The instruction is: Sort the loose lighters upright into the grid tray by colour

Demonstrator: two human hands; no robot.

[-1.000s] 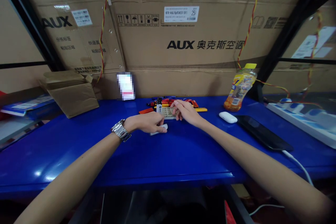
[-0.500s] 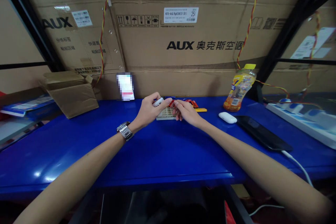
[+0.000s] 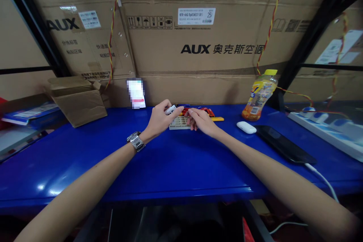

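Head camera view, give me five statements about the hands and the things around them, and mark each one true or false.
1. The left hand holds a white object. True.
2. The watch is gold-coloured. False: it is silver-coloured.
3. The right hand is far away from the tray. False: it is at the tray's right end.
4. The bottle is to the right of both hands. True.
5. The table is red. False: it is blue.
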